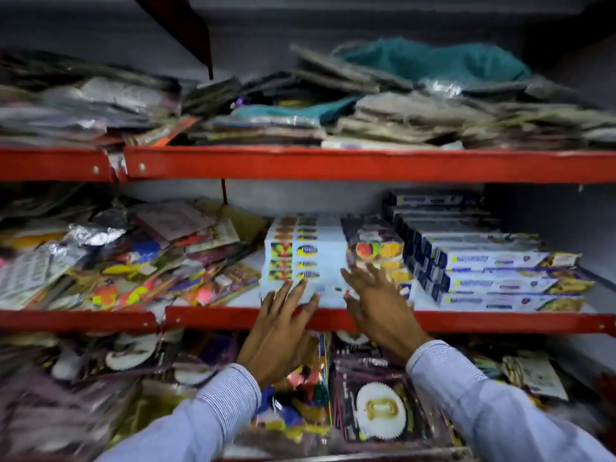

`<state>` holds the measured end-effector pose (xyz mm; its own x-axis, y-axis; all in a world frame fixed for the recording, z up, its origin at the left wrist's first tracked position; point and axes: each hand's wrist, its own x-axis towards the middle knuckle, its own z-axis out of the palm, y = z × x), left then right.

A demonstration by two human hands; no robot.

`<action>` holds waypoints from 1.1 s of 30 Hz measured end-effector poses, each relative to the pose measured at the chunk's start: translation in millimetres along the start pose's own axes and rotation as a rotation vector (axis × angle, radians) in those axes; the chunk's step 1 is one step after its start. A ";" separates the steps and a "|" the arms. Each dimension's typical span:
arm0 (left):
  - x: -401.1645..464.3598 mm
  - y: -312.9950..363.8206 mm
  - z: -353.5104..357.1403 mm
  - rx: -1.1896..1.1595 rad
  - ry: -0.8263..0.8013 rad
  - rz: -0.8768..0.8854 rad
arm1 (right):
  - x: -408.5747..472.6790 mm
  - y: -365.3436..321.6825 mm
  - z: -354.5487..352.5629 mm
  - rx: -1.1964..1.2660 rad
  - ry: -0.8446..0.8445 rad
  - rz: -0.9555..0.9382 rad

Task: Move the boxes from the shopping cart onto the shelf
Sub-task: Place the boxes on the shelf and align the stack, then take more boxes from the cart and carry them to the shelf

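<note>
A stack of long white boxes (pixel 301 258) with fruit pictures lies end-on at the middle of the red-edged middle shelf (pixel 500 323). My left hand (pixel 283 328) rests flat with spread fingers against the front end of the lowest box. My right hand (pixel 376 305) is open too, its fingers touching the stack's right front corner. A second stack of blue and white boxes (pixel 493 278) lies to the right on the same shelf. The shopping cart is out of view.
Loose colourful packets (pixel 126 258) fill the left of the middle shelf. The upper shelf (pixel 333 161) holds flat packets and a teal cloth (pixel 433 61). Below, the bottom shelf holds plastic-wrapped party items (pixel 380 408).
</note>
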<state>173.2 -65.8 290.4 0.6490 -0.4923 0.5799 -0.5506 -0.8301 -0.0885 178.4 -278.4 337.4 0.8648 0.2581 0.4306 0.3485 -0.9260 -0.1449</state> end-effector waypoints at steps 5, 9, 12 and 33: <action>-73.7 15.4 10.7 -0.079 -0.155 -0.018 | -75.4 -13.0 34.8 0.033 -0.079 0.027; -141.3 28.1 34.9 -0.165 -0.333 -0.065 | -138.8 -19.6 92.3 0.094 -0.184 0.056; -198.8 37.5 62.4 -0.218 -0.478 -0.133 | -187.5 -21.1 139.2 0.169 -0.286 0.123; -435.8 82.7 252.9 -0.488 -1.188 0.048 | -360.4 -51.3 427.8 0.263 -1.348 0.172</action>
<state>-22.5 13.9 -174.4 0.5520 -0.6579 -0.5123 -0.5567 -0.7482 0.3611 3.4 -206.1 -191.4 0.5288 0.3509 -0.7728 0.1303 -0.9333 -0.3347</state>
